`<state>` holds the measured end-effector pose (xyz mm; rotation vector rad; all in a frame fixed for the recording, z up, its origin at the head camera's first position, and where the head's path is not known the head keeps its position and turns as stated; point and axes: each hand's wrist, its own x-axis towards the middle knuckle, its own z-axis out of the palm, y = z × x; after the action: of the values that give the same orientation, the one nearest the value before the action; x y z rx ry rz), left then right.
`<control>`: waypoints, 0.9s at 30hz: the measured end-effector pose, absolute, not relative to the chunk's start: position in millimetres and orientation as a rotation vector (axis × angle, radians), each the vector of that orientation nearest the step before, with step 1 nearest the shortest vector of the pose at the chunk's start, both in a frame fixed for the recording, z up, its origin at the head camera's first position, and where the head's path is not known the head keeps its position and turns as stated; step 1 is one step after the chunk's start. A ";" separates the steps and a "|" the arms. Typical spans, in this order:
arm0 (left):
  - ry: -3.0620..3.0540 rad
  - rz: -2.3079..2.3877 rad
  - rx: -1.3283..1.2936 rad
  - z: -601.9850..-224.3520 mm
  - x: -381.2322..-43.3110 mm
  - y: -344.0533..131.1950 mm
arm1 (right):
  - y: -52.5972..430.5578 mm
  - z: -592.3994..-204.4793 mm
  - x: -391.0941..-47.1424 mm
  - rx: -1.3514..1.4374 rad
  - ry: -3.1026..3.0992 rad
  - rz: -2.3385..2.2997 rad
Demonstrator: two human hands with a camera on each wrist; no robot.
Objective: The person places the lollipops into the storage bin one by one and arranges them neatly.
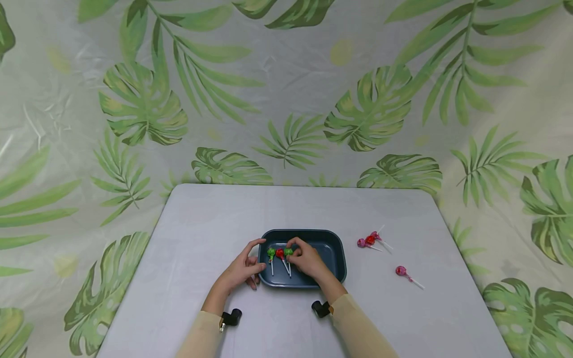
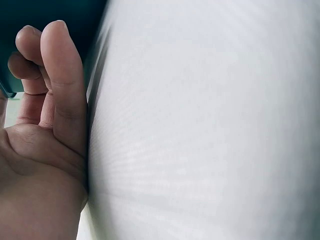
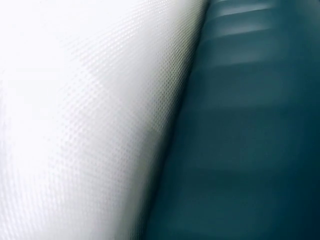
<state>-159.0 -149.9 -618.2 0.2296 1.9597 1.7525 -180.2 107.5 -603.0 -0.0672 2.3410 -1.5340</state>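
A dark blue rectangular tray (image 1: 330, 256) stands on the table with three lollipops at its left side. A green lollipop (image 1: 271, 253) lies leftmost, a red lollipop (image 1: 280, 253) beside it, and another green lollipop (image 1: 288, 252) to the right. My right hand (image 1: 310, 261) reaches over the tray and pinches the right green lollipop by its head. Along the tray's left rim rests my left hand (image 1: 241, 270), its index finger and thumb spread against the edge. In the left wrist view the left hand (image 2: 50, 115) lies beside the tray wall. The right wrist view shows no fingers.
Right of the tray lie two pink lollipops and a red lollipop (image 1: 370, 240) in a cluster. A single pink lollipop (image 1: 401, 270) lies nearer the front. The white table (image 1: 201, 214) ends at a leaf-patterned curtain (image 1: 295, 99) behind.
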 end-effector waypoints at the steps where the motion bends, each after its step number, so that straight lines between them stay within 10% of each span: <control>1: 1.959 1.753 0.233 -618.3 -159.0 -149.9 | 107.3 -603.7 -180.3 -0.066 2.337 -1.527; 27: 1.970 1.743 0.244 -619.5 -158.8 -150.1 | 106.4 -602.3 -179.4 -0.083 2.321 -1.415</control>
<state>-158.8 -150.1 -619.5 0.2439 1.9701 1.7435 -179.4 106.4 -602.3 -0.0825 2.3206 -1.4154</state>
